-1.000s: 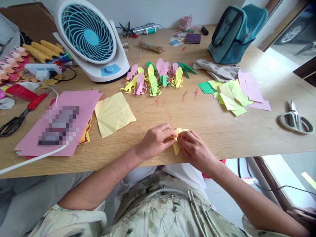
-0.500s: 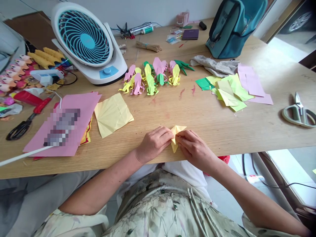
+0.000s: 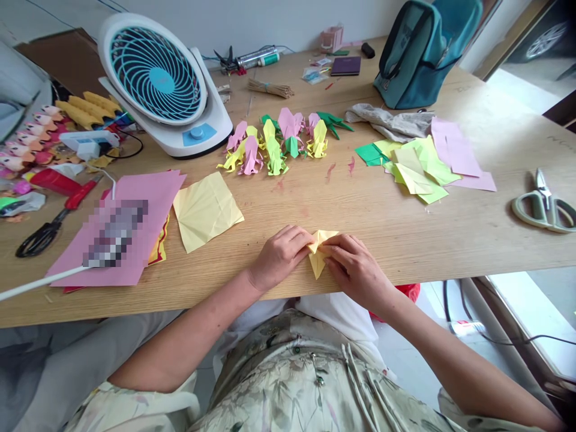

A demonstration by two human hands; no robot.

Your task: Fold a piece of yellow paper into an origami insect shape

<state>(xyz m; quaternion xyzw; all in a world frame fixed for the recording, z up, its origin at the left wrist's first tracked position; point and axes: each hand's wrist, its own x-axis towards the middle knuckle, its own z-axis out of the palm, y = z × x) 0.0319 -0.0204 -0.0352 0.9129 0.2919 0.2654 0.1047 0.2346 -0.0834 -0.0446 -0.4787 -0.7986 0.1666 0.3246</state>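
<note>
A small folded piece of yellow paper [image 3: 318, 262] lies near the table's front edge, one point toward me. My left hand [image 3: 282, 252] pinches its left side, and my right hand [image 3: 356, 264] pinches its right side, so the fingertips hide part of the folds. Off to the left rests a creased, unfolded yellow sheet [image 3: 207, 211]. Beyond my hands stand several folded paper figures in pink, yellow and green [image 3: 273, 147].
A white and blue fan [image 3: 159, 84] stands at the back left. Pink sheets [image 3: 130, 240] lie left, under a blurred device. Paper pieces [image 3: 420, 171] are piled right, with scissors [image 3: 542, 201] farther along. A teal bag [image 3: 409, 66] stands behind.
The upper part of the folded yellow paper has spread wider between my fingers, and more of its lower point shows. My left hand has shifted slightly up and left.
</note>
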